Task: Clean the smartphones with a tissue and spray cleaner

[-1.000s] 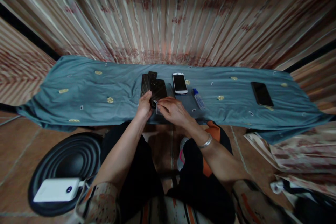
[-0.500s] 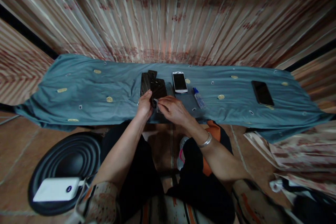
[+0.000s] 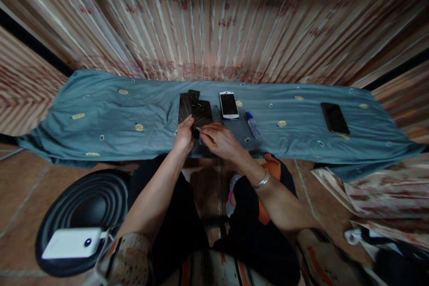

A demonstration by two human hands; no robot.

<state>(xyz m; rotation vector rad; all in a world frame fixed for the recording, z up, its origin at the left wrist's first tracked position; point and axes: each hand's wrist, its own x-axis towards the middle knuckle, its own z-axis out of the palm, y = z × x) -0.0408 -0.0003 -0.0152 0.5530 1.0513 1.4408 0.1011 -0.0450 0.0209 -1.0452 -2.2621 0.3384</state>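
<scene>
My left hand (image 3: pixel 184 136) is closed on the lower left edge of a dark, glossy phone (image 3: pixel 202 114), thumb on top. Close by on the right, my right hand (image 3: pixel 219 138) pinches a small pale piece (image 3: pixel 199 129) at the phone's lower end; its kind is too small to make out. Under and left of the phone lies another dark flat panel (image 3: pixel 184 105), partly covered. A white phone (image 3: pixel 229 105) with a black screen rests beyond my right hand. To its right lies a clear bottle with a blue cap (image 3: pixel 254 126).
A blue-green cloth (image 3: pixel 161 116) covers the long table. Far right on it sits a black phone (image 3: pixel 335 118). Below left, a white power bank (image 3: pixel 72 242) with a cable lies on a black ribbed round stool (image 3: pixel 90 201). Pleated curtains (image 3: pixel 214 18) hang behind the table.
Both hands stay almost in place at the dark phone. The view has shifted very slightly; nothing else visibly differs.
</scene>
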